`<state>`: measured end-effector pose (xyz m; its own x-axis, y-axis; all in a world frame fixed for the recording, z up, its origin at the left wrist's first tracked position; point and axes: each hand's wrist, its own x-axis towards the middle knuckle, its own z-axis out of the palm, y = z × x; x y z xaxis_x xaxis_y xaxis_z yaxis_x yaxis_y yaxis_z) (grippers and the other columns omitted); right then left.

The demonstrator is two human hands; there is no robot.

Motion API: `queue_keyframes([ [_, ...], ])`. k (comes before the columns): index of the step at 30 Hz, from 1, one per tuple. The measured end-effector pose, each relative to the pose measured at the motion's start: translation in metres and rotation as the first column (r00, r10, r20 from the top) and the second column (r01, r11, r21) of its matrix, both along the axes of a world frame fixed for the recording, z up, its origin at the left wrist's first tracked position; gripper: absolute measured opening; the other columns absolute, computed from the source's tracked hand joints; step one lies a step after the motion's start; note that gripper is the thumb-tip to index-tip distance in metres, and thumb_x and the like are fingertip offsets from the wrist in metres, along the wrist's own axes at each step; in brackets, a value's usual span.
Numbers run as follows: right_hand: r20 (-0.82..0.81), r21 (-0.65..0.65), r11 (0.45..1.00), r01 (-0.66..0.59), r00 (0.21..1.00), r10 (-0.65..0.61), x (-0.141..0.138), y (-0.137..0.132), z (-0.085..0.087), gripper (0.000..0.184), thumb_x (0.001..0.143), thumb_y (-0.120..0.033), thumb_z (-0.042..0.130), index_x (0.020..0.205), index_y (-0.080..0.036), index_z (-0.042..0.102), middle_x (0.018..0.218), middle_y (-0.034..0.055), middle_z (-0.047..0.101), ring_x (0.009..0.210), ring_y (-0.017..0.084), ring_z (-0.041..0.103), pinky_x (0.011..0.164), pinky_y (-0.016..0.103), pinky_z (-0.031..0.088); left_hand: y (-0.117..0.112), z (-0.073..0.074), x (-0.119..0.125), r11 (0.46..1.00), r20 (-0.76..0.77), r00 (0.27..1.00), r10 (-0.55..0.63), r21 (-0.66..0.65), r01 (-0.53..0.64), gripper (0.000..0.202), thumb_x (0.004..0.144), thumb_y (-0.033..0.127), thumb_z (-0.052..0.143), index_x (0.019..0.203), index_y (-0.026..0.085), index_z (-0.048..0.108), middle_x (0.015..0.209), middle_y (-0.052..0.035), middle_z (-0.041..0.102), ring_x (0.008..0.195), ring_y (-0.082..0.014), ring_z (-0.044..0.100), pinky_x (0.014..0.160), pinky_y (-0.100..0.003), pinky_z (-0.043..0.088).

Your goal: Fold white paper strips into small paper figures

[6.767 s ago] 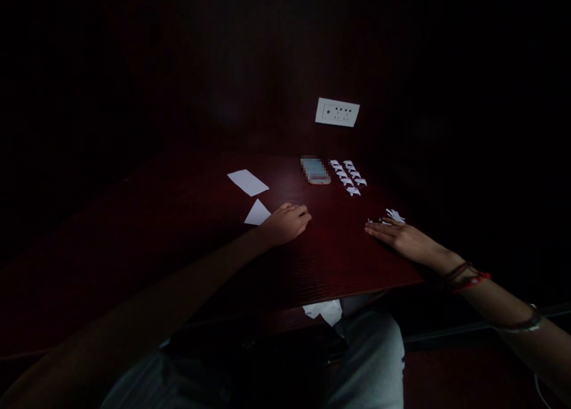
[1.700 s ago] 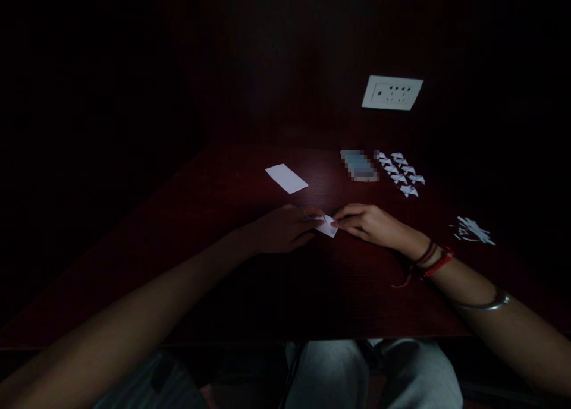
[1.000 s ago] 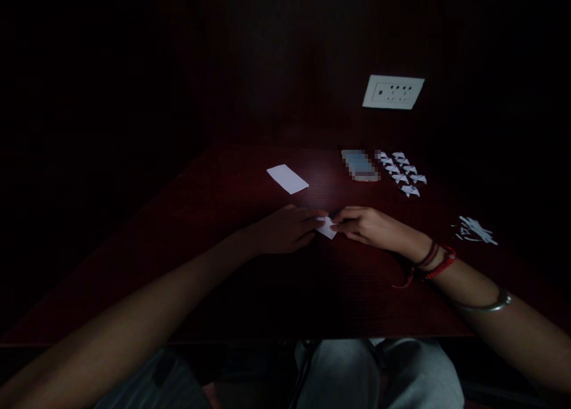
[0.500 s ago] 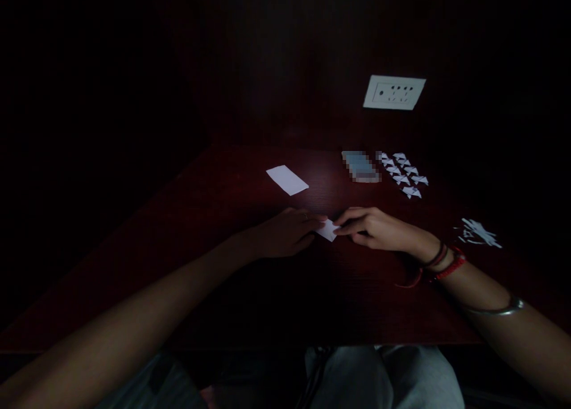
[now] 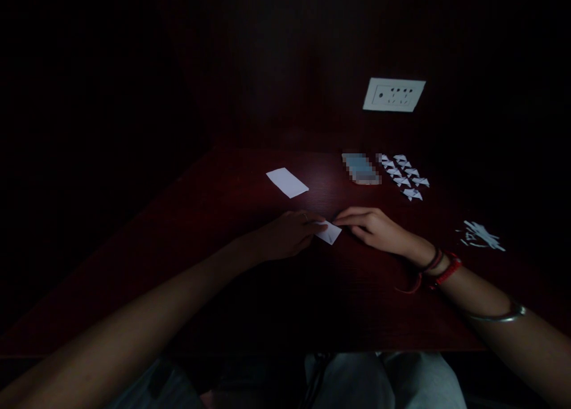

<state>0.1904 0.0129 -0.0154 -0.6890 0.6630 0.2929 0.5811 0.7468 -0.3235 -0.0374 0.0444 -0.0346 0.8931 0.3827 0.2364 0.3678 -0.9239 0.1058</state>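
A small folded piece of white paper [image 5: 330, 233] lies on the dark red table between my hands. My left hand [image 5: 288, 233] holds its left side, fingers pressing on top and the thumb near the lower edge. A dark crease or fold line shows on its surface. My right hand [image 5: 372, 227] has its fingers stretched toward the paper, the index fingertip at its upper right edge. Whether that fingertip presses on the paper or only rests beside it I cannot tell. Behind my hands lies a flat white paper sheet [image 5: 288, 182].
Several small folded paper pieces [image 5: 402, 182] sit in rows at the back right, beside a blurred phone-like object [image 5: 360, 169]. Thin white paper strips [image 5: 483, 235] lie heaped at the right. A socket plate [image 5: 395, 95] is on the back wall.
My right fingers have moved off the paper's right corner to its upper edge, baring more of it. My left hand stays on the paper.
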Motion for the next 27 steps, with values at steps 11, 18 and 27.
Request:
queue_keyframes([
  [11, 0.192, 0.173, 0.984, 0.039, 0.979, -0.072, -0.009, 0.005, -0.004, 0.034, 0.077, -0.007, 0.037, 0.104, -0.018, 0.055, 0.092, 0.0068, 0.053, 0.087, 0.016, 0.047, 0.076, 0.029, 0.042, -0.002, 0.003, 0.003, 0.999, -0.032, 0.999, 0.028, 0.025, -0.027, 0.041, 0.078, 0.015, 0.04, 0.119, 0.022, 0.038, 0.123, -0.0036, 0.04, 0.108, -0.0183, 0.039, 0.09, -0.035, 0.032],
  [18, 0.3, 0.213, 0.975, 0.062, 0.946, -0.126, -0.014, 0.0, 0.004, 0.025, 0.079, -0.011, 0.038, 0.092, -0.016, 0.059, 0.086, 0.006, 0.055, 0.08, 0.014, 0.05, 0.072, 0.027, 0.041, -0.003, 0.004, 0.003, 0.997, -0.043, 0.997, 0.064, 0.038, -0.063, 0.04, 0.079, 0.015, 0.039, 0.118, 0.023, 0.038, 0.121, -0.002, 0.041, 0.108, -0.018, 0.038, 0.087, -0.035, 0.034],
  [27, 0.314, 0.175, 0.985, 0.001, 0.948, -0.057, 0.0, -0.009, 0.012, 0.026, 0.075, -0.008, 0.042, 0.087, -0.019, 0.062, 0.083, 0.0043, 0.059, 0.079, 0.014, 0.053, 0.075, 0.028, 0.039, -0.005, 0.006, 0.004, 0.997, -0.043, 0.996, 0.075, 0.031, -0.073, 0.039, 0.08, 0.015, 0.038, 0.118, 0.024, 0.039, 0.122, -0.0009, 0.041, 0.108, -0.0173, 0.039, 0.087, -0.034, 0.033],
])
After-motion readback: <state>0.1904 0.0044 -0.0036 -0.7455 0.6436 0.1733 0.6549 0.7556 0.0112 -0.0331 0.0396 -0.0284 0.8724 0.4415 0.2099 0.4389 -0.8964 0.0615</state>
